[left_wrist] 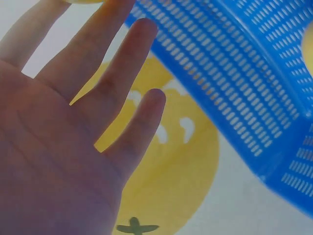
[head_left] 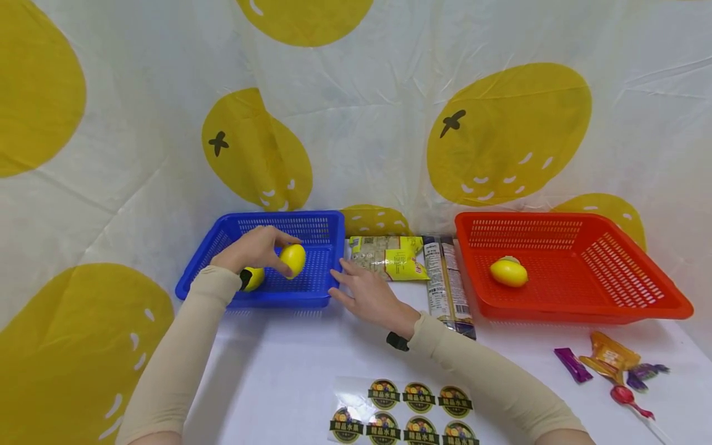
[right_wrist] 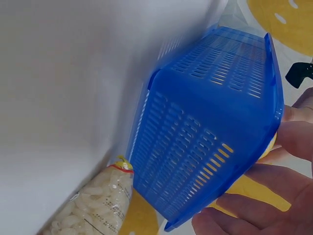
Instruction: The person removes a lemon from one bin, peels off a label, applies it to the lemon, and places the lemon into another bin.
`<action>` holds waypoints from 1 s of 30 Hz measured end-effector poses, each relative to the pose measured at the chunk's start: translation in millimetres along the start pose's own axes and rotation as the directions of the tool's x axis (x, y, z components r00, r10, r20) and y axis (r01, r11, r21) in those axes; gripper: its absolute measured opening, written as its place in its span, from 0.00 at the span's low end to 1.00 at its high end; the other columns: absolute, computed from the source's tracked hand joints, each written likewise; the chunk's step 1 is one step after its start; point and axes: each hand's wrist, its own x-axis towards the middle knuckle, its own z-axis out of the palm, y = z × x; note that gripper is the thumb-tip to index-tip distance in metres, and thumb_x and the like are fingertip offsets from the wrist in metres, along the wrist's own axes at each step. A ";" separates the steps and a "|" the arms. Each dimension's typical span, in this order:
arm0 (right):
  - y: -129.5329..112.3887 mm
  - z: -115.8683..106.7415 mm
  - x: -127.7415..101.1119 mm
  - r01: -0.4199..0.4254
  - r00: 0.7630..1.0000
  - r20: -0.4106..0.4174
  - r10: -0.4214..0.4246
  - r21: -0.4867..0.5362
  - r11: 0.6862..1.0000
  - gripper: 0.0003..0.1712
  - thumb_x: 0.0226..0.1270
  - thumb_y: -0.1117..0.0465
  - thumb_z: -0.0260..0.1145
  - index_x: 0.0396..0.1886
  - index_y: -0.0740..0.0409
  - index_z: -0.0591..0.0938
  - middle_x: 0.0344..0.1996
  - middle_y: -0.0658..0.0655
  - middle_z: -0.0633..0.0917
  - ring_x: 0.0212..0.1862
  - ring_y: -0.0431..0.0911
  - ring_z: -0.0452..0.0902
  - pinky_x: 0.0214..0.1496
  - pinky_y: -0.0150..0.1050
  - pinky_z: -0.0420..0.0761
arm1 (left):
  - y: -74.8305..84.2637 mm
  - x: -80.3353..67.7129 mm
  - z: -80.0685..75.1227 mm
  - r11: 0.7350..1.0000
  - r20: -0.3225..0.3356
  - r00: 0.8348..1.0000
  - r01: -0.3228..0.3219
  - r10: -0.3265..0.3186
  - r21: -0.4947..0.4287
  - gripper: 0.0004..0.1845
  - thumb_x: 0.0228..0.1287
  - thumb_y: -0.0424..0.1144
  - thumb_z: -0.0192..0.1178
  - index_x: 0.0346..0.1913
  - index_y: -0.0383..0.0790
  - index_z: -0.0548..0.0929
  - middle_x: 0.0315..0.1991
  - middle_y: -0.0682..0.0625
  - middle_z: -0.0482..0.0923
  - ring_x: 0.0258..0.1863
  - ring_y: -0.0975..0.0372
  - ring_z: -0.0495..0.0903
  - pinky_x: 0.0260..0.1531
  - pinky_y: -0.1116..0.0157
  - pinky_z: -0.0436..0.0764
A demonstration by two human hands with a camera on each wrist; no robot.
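Observation:
My left hand pinches a yellow lemon between thumb and fingers above the blue basket. A second lemon lies in that basket, partly hidden behind the left wrist. In the left wrist view the palm and spread fingers show, with only a sliver of yellow at the top edge. Beside the basket's right rim is my right hand, fingers spread and holding nothing. The right wrist view has its fingers close to the rim; whether they touch it I cannot tell.
A red basket at the right holds a lemon, with something pale behind it. Between the baskets lie a yellow bag and a long packet. A sticker sheet lies in front; wrapped candies and a red lollipop lie front right.

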 end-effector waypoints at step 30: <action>22.9 -31.5 -73.5 -0.009 0.986 -0.162 0.028 0.122 0.993 0.42 0.68 0.44 0.71 0.77 0.52 0.69 0.72 0.56 0.76 0.71 0.55 0.76 0.67 0.52 0.79 | 93.6 -23.8 75.2 0.873 -0.230 0.842 -0.474 0.487 0.112 0.38 0.44 0.57 0.82 0.61 0.53 0.85 0.52 0.56 0.89 0.46 0.60 0.81 0.51 0.58 0.77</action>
